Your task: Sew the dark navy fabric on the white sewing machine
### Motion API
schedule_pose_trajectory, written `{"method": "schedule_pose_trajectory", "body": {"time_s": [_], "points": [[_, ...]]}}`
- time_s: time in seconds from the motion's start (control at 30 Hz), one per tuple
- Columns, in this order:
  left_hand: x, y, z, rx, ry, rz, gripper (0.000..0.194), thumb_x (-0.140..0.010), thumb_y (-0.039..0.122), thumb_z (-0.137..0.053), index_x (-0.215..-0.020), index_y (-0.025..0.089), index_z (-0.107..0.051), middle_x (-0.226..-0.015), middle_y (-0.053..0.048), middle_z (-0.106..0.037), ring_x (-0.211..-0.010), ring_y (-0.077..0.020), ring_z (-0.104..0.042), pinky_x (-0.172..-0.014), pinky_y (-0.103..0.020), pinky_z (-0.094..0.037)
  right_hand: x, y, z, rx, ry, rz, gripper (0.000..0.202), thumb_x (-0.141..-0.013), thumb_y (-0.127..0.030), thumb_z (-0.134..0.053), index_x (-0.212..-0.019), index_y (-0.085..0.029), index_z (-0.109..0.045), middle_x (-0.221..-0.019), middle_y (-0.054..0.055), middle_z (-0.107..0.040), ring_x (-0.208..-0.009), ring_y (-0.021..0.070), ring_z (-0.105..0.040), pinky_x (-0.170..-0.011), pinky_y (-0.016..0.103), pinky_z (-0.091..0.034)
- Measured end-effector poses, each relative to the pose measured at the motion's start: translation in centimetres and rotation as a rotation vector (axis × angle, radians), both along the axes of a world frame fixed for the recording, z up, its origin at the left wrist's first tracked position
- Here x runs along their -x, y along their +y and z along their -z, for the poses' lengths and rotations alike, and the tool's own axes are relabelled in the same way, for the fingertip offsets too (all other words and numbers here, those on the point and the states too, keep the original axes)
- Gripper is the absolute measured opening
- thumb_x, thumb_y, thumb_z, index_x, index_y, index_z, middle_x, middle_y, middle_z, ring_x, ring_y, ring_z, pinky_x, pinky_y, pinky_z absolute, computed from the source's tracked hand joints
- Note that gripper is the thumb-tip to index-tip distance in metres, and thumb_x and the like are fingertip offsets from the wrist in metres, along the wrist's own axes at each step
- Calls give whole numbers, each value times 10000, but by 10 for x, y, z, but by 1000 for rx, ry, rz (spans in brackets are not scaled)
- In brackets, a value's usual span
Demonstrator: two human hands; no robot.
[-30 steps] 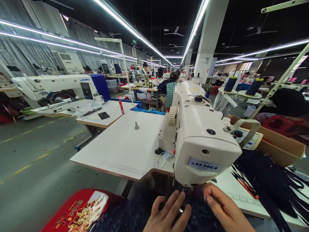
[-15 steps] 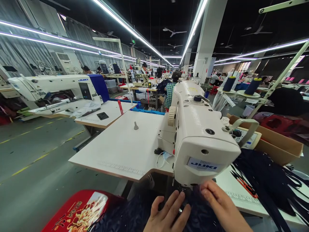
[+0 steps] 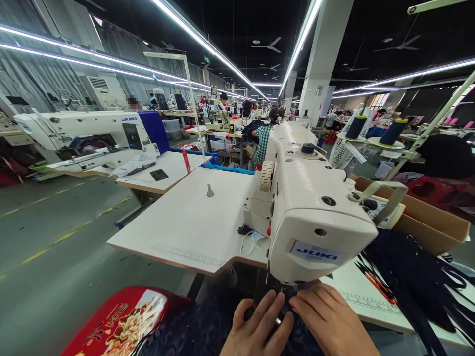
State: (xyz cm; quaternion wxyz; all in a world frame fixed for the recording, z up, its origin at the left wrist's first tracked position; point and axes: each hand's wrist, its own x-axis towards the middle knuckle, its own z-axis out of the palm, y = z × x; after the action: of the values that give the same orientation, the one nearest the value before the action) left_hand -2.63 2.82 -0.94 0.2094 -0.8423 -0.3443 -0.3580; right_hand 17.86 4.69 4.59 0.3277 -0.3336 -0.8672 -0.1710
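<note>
A white JUKI sewing machine (image 3: pixel 315 212) stands in front of me, its head hanging over dark navy fabric (image 3: pixel 200 326). My left hand (image 3: pixel 261 324) lies on the fabric just below the needle area, fingers spread. Close to its right, my right hand (image 3: pixel 326 311) rests on the cloth with the fingers together and stretched forward, fingertips by the presser foot. The needle and the fabric edge are hidden under the machine head and my fingers.
Dark navy strips (image 3: pixel 411 277) and orange-handled scissors (image 3: pixel 376 282) lie on the right. Behind them is a cardboard box (image 3: pixel 434 217). A red stool (image 3: pixel 122 321) is at lower left. A person in a checked shirt (image 3: pixel 262 141) sits ahead.
My right hand has moved left, closer to my left hand, and its pinched fingers have straightened onto the fabric. My left hand stays nearly in place. The view has shifted slightly.
</note>
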Motion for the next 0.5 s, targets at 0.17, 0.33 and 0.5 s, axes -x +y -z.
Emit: {"method": "schedule_pose_trajectory", "body": {"time_s": [0.17, 0.33, 0.5], "points": [[2, 2, 0, -22, 44, 6, 267, -908, 218, -587, -1151, 276, -682, -1262, -5, -684, -1447, -157, -260, -1180, -381, -62, 18, -4, 1, -155, -123, 45, 540, -1020, -116, -190, -865, -181, -703, -752, 62, -751, -743, 199, -643, -837, 363, -417], [0, 2, -3, -41, -6, 18, 213, -927, 238, -566, -1078, 271, -712, -1198, -5, -719, -1434, -138, -288, -1184, -371, -49, 10, 6, 0, -138, -156, 122, 447, -968, -73, -254, -846, -162, -675, -715, 84, -718, -704, 229, -612, -808, 395, -411], [-2, 1, 1, -5, -42, 6, 217, -925, 288, -583, -1108, 278, -699, -1245, 6, -694, -1414, -126, -322, -1189, -368, -38, -25, 14, -9, -35, -103, 199, 279, -914, -76, -418, -720, -199, -576, -603, 15, -606, -591, 190, -542, -690, 353, -389]]}}
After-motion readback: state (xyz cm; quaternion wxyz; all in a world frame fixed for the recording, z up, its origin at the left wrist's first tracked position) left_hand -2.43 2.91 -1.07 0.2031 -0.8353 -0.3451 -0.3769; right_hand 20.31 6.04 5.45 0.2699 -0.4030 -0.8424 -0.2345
